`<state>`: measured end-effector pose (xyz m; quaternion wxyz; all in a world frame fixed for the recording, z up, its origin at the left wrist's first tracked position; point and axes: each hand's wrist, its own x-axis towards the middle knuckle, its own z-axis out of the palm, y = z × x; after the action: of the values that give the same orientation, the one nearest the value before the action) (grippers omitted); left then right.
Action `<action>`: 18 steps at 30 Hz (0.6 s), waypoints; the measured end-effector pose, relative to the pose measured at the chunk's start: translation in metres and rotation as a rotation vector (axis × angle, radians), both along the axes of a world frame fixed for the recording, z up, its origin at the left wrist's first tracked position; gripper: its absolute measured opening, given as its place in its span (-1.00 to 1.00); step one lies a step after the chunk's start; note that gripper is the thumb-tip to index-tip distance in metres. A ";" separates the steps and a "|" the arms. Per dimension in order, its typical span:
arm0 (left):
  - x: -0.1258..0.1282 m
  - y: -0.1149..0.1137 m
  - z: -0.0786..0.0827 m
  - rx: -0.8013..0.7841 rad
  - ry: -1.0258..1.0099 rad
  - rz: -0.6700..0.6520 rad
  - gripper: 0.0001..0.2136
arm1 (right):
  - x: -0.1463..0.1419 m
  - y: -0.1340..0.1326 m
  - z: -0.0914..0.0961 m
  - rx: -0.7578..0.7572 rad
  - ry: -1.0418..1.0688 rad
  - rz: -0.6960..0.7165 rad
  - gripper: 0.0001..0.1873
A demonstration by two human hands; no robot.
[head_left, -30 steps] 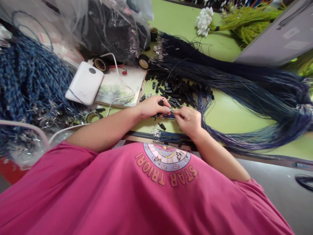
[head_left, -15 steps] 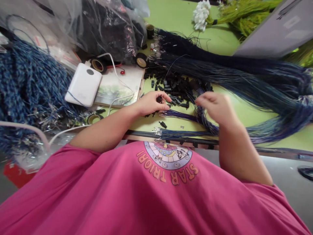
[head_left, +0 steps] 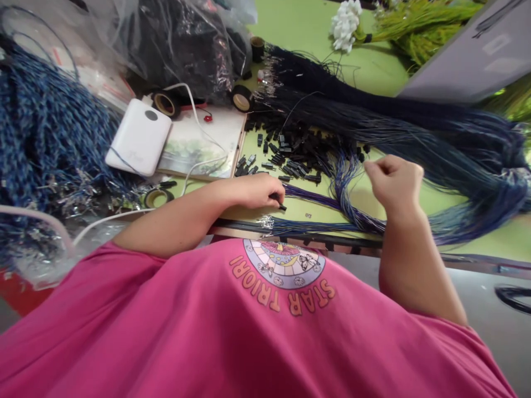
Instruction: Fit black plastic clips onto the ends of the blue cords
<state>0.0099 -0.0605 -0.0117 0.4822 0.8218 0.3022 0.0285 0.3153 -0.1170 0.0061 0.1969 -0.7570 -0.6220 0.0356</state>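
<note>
My left hand (head_left: 258, 190) rests on the green table (head_left: 385, 77) near its front edge, fingers curled and pinching a small black connector (head_left: 279, 202). My right hand (head_left: 394, 178) is raised to the right above looping blue wires (head_left: 352, 193), its fingers pinched together on a thin wire I can barely make out. A pile of small black connectors (head_left: 296, 149) lies just beyond both hands. A bundle of blue wires with metal tips (head_left: 298, 225) lies along the front edge below my left hand.
A white power bank (head_left: 139, 135) with its cable lies on a book at the left. Tape rolls (head_left: 166, 103) and plastic bags stand behind it. Blue twisted wires (head_left: 45, 138) heap at far left, long dark wire bundles (head_left: 415, 132) sweep right. White flowers (head_left: 346, 25) lie at the back.
My hands, joined together a second ago, have parted. The right hand swung up and right, away from the left. The left hand dropped toward the front edge onto a loose connector.
</note>
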 end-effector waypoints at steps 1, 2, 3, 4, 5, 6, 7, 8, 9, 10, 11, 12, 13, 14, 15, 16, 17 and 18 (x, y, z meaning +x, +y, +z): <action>-0.001 0.002 0.002 -0.009 -0.006 0.051 -0.89 | -0.014 -0.007 0.002 0.000 0.084 0.150 -0.70; -0.002 0.003 0.004 -0.011 -0.005 0.101 -0.88 | -0.029 -0.013 0.003 -0.085 0.139 0.381 -0.77; -0.003 0.004 0.006 -0.007 0.001 0.148 -0.88 | -0.045 -0.020 0.001 -0.184 0.154 0.612 -0.81; -0.003 0.006 0.007 0.002 0.009 0.191 -0.88 | -0.061 -0.026 -0.003 -0.266 0.146 0.786 -0.85; -0.003 0.006 0.007 0.011 0.014 0.227 -0.86 | -0.074 -0.031 -0.007 -0.327 0.121 0.886 -0.87; -0.003 0.007 0.008 0.019 0.011 0.254 -0.83 | -0.085 -0.034 -0.013 -0.367 0.103 0.943 -0.85; -0.003 0.008 0.007 0.023 0.004 0.274 -0.79 | -0.092 -0.036 -0.017 -0.392 0.098 0.975 -0.83; -0.003 0.008 0.007 0.024 0.000 0.288 -0.76 | -0.095 -0.036 -0.021 -0.400 0.110 0.985 -0.81; -0.003 0.008 0.006 0.021 -0.002 0.295 -0.73 | -0.096 -0.035 -0.024 -0.394 0.142 0.982 -0.81; -0.003 0.008 0.006 0.017 -0.002 0.295 -0.72 | -0.095 -0.034 -0.025 -0.376 0.190 0.967 -0.82; -0.003 0.008 0.006 0.015 -0.001 0.293 -0.73 | -0.092 -0.032 -0.024 -0.352 0.251 0.940 -0.83; -0.003 0.008 0.005 0.013 0.000 0.292 -0.74 | -0.089 -0.030 -0.023 -0.334 0.315 0.898 -0.85; -0.003 0.008 0.005 0.012 -0.003 0.292 -0.76 | -0.086 -0.027 -0.020 -0.334 0.377 0.845 -0.87; -0.003 0.008 0.005 0.011 -0.014 0.291 -0.77 | -0.084 -0.025 -0.018 -0.351 0.435 0.789 -0.89; -0.003 0.009 0.005 0.009 -0.034 0.289 -0.77 | -0.083 -0.024 -0.015 -0.384 0.487 0.740 -0.91; -0.003 0.009 0.005 0.003 -0.059 0.287 -0.78 | -0.083 -0.022 -0.013 -0.427 0.534 0.706 -0.94; -0.003 0.010 0.004 -0.007 -0.085 0.285 -0.78 | -0.085 -0.021 -0.011 -0.475 0.574 0.692 -0.97; -0.003 0.010 0.004 -0.017 -0.110 0.287 -0.79 | -0.088 -0.020 -0.010 -0.516 0.605 0.701 -0.95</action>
<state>0.0065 -0.0505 -0.0081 0.4961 0.7632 0.3899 0.1393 0.2273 -0.1367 -0.0034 0.1513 -0.4833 -0.7243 0.4678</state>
